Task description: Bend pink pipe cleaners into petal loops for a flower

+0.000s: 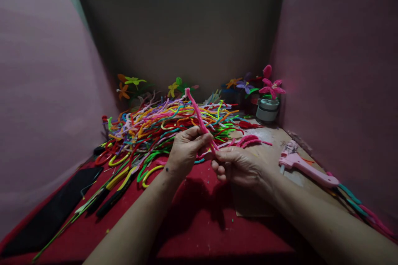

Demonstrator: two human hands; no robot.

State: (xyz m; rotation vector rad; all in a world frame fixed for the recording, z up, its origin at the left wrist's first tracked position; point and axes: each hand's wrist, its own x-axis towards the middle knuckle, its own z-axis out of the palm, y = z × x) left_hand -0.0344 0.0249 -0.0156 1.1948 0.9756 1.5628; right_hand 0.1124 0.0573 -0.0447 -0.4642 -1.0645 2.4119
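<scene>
A pink pipe cleaner [195, 107], which looks folded or doubled, slants up to the left between my hands. My left hand [188, 149] pinches it around its middle, and its tip points up over the pile behind. At the lower end my right hand [238, 165] grips it between thumb and forefinger, the other fingers curled. Both hands are above the red cloth [199, 223], close together. Just beyond my right hand lie several bent pink pipe cleaner pieces [248, 140].
A heap of multicoloured pipe cleaners [149, 128] fills the back. Pliers [120, 186], scissors with yellow handles [149, 176] and a black flat object [52, 211] lie left. On the right, a pink glue gun [307, 167] rests on a board; behind it a pink pipe-cleaner flower [272, 87] stands in a pot.
</scene>
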